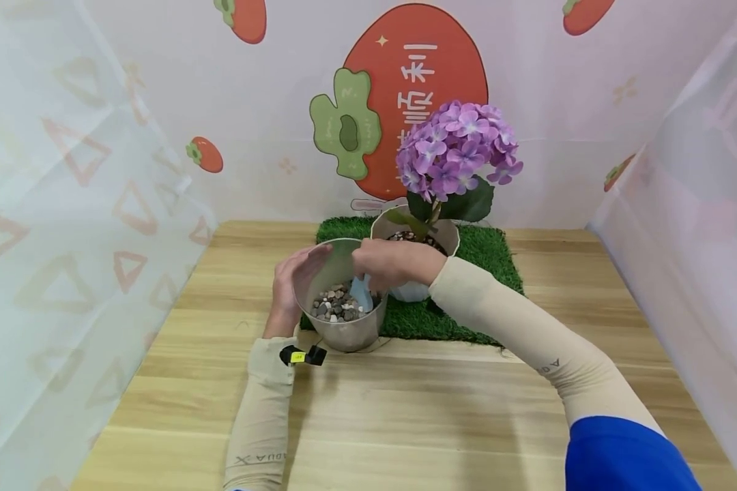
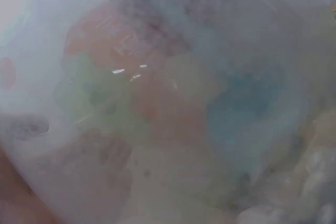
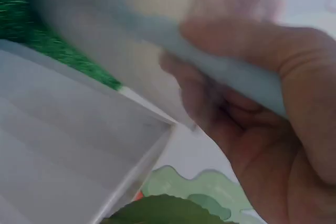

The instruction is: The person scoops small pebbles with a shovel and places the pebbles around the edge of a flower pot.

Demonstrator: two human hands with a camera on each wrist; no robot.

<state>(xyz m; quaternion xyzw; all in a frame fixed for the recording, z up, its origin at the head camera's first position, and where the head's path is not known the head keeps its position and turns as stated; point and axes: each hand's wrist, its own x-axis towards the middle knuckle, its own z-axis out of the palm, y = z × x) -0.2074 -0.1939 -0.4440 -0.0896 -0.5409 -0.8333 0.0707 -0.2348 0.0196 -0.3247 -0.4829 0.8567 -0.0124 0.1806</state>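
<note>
A translucent bucket (image 1: 344,335) holds mixed pebbles (image 1: 327,310). My left hand (image 1: 290,283) rests against the bucket's left side, its fingers fairly straight along the wall. Reaching in from the right, my right hand (image 1: 399,262) grips a light-blue shovel (image 1: 362,294), whose lower end meets the pebbles. The right wrist view shows the thumb and curled fingers around the blue handle (image 3: 236,74). In the left wrist view the bucket wall hazes everything, and the shovel is a blurred blue shape (image 2: 252,111).
Close behind the bucket on the right stands a white pot (image 1: 410,292) with a purple hydrangea (image 1: 457,150) and pebbles inside. An artificial grass mat (image 1: 491,266) lies under the pot on the wooden table (image 1: 393,409). Printed curtains (image 1: 252,102) enclose the back and sides.
</note>
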